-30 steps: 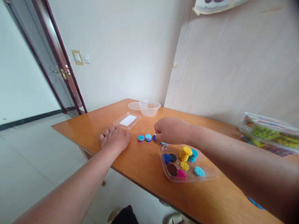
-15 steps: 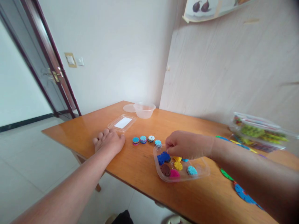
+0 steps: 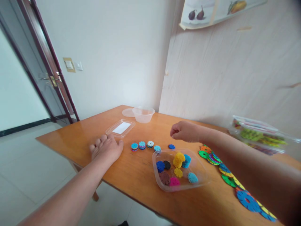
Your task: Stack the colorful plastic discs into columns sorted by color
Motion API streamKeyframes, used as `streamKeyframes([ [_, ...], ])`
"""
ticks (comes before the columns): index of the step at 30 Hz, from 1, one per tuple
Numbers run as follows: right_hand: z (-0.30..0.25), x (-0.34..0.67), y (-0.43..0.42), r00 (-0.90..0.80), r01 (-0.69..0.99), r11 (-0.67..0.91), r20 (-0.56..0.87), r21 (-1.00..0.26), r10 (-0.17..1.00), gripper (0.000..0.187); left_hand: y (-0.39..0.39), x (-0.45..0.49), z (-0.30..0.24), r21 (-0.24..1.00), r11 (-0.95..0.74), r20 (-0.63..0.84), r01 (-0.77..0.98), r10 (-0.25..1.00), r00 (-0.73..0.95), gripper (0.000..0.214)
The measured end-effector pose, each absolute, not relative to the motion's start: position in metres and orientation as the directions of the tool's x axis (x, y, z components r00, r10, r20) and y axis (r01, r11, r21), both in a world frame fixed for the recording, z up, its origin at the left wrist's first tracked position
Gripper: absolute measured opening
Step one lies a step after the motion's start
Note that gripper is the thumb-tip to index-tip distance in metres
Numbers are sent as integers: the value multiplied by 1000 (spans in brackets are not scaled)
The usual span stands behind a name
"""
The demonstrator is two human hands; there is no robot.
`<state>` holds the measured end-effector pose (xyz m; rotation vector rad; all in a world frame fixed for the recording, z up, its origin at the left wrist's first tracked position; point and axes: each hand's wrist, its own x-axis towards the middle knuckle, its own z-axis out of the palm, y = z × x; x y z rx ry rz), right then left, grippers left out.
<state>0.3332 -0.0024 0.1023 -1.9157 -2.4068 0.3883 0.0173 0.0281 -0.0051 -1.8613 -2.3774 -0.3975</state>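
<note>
My left hand (image 3: pixel 106 149) lies palm down on the wooden table (image 3: pixel 131 169), its fingers spread and nothing under them that I can see. To its right runs a row of small stacks of notched plastic discs (image 3: pixel 142 145). A single blue disc (image 3: pixel 171 146) lies flat at the row's right end. Above and just right of that disc hovers my right hand (image 3: pixel 184 131), fingers curled closed with no disc showing in them. Nearer to me, a clear plastic container (image 3: pixel 202 182) holds yellow, blue, black, brown, pink and light-blue discs.
A clear lid with a white label (image 3: pixel 121 127) rests beyond my left hand. Behind it stand a translucent bowl (image 3: pixel 144 115) and a round lid (image 3: pixel 128 112). Larger coloured discs (image 3: pixel 248 201) line the right side, partly under my right forearm. Stacked clear boxes (image 3: pixel 258 133) stand back right.
My right hand has risen out of the container and moved away from me. A blue disc now lies on the table beside the row. My left hand stays in place; the view has shifted slightly.
</note>
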Motion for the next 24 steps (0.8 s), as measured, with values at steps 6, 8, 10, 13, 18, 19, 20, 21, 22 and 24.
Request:
streamKeyframes([
  [6,70,349,32,-294,953,247,-326,-178,898,29,26,18,-4,137,220,229,966,942,-247,61],
  [8,61,351,35,-313,947,264,-350,-181,883,34,26,17,-5,133,220,236,966,940,-246,60],
  [10,56,352,36,-336,938,280,-348,-203,875,35,27,17,-6,134,224,238,965,938,-251,59],
  [13,54,353,36,-357,929,294,-341,-224,870,32,29,17,-7,131,226,239,965,938,-252,59],
  [18,58,354,32,-314,923,204,-333,-327,889,19,31,16,-7,127,231,228,965,940,-254,61],
  [19,61,353,29,-288,915,166,-303,-369,908,16,31,16,-7,126,232,229,965,939,-256,60],
  [20,65,353,26,-254,901,131,-259,-413,932,13,31,16,-8,126,233,230,964,939,-257,60],
  [21,70,352,20,-219,883,103,-207,-459,953,11,31,16,-8,127,235,229,964,938,-259,60],
  [22,76,350,14,-191,858,85,-160,-506,968,10,31,16,-8,129,236,229,963,938,-260,60],
  [24,89,344,-3,-179,799,83,-103,-595,978,12,31,16,-8,133,236,229,963,938,-262,60],
])
